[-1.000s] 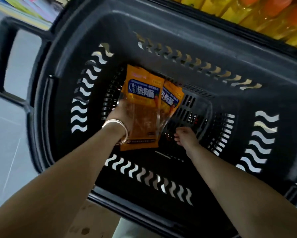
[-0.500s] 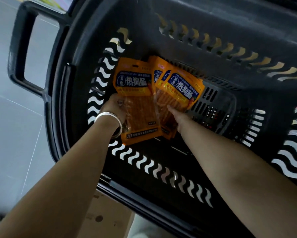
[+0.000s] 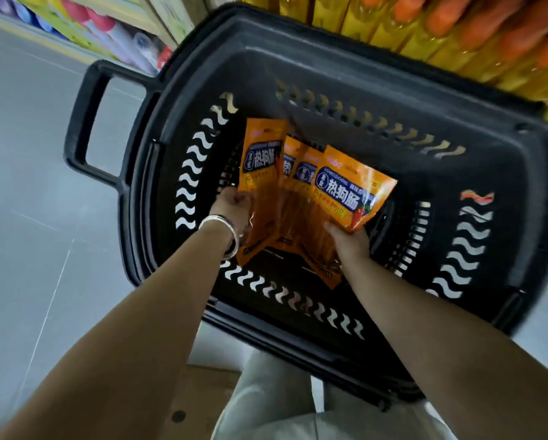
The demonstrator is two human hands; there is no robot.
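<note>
While the orange sausage packs [image 3: 301, 198] hung low inside the black shopping basket [image 3: 377, 77], they fanned out wider than before | left hand [image 3: 231, 206] gripped the left pack [image 3: 261, 166] | right hand [image 3: 349, 241] held the right pack [image 3: 353, 185] by its bottom | looked almost put down.

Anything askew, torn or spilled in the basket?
Nothing stands out. The orange snack packets look intact, fanned and overlapping, gripped by the left hand and right hand inside the black basket. No spill visible.
</note>
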